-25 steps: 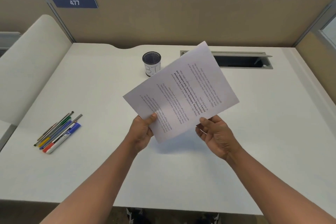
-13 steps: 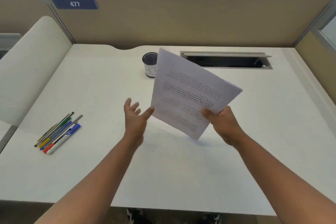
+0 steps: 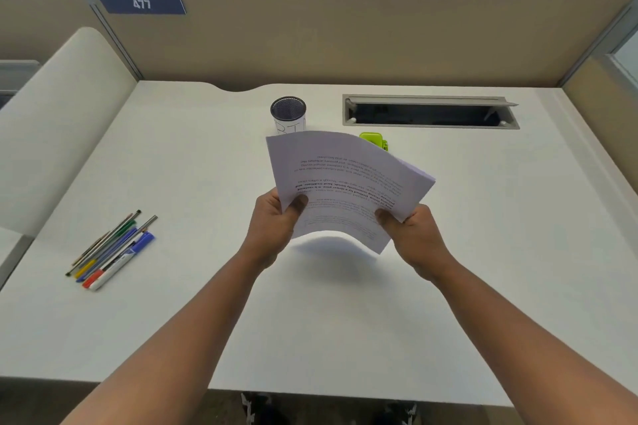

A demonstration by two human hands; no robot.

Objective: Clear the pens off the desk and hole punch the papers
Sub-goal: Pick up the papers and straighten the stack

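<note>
I hold a thin stack of printed papers (image 3: 345,179) above the middle of the white desk (image 3: 483,252), its text upside down to me and its far edge bowed upward. My left hand (image 3: 276,224) grips the stack's near left corner, thumb on top. My right hand (image 3: 411,231) grips the near right edge. A green hole punch (image 3: 374,140) peeks out just behind the papers. Several pens (image 3: 110,252) lie bunched together on the desk at the left. A black mesh pen cup (image 3: 288,114) stands behind the papers.
An open cable tray slot (image 3: 428,112) is set into the desk at the back right. A tan partition (image 3: 345,38) closes off the back and right side. A curved cream panel (image 3: 58,121) rises at the left.
The papers have turned round so the text is upside down. My left hand, which had let go, grips the stack again. The green hole punch now shows behind the papers.
</note>
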